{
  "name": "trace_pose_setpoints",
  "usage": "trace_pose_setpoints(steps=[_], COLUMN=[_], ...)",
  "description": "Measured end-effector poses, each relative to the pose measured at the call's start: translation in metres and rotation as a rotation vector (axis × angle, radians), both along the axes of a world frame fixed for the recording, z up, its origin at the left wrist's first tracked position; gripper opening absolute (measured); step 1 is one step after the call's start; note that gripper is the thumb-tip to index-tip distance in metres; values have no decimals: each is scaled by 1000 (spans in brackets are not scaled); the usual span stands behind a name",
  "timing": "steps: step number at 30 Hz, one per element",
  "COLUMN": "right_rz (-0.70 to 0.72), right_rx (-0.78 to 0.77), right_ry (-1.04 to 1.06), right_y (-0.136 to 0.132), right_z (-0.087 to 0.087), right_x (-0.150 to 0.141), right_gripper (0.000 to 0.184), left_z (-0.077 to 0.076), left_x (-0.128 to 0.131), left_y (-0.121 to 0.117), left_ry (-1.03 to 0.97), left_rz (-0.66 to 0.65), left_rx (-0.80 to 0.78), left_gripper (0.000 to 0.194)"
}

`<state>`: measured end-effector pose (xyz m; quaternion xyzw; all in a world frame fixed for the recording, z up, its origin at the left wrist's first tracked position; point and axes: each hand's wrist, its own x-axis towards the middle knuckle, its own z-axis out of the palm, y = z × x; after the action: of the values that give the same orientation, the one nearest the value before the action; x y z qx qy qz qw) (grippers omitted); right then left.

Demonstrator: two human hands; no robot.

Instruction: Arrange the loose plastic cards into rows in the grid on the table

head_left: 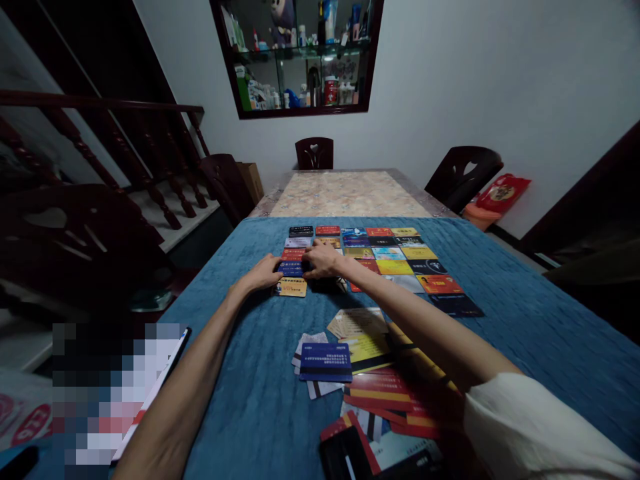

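A blue card (291, 269) lies in the leftmost column of cards on a blue cloth. My left hand (264, 275) grips its left edge, thumb and fingers at the corners. At the card's right end is my right hand (323, 259), fingers curled onto that edge and partly covering the neighbouring cards. Directly below sits a yellow card (291, 287); above it are a red card (293, 254), a pale card (299, 243) and a black card (301, 231). More columns of colourful cards (390, 253) stretch to the right.
Nearer me, loose piles hold a dark blue card (326, 362), yellow cards (367, 352) and red cards (380, 390). A blurred-out tablet-like object (150, 400) is at the left. The blue cloth (240, 400) covers the table's near part; chairs (463, 175) stand around it.
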<state>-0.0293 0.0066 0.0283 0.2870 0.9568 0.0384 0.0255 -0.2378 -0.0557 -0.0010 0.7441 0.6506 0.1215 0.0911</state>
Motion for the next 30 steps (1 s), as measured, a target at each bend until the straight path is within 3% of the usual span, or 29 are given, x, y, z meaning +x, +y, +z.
trace_pose_setpoints(steps=[30], right_rz=[24], right_rx=[14], right_ry=[-67], right_y=[2], right_z=[7], right_x=[-7], right_gripper=[49], left_z=[-5], left_x=[-1], left_y=[2], left_ry=[16], left_rz=[51], left_rx=[-18], left_gripper=[43])
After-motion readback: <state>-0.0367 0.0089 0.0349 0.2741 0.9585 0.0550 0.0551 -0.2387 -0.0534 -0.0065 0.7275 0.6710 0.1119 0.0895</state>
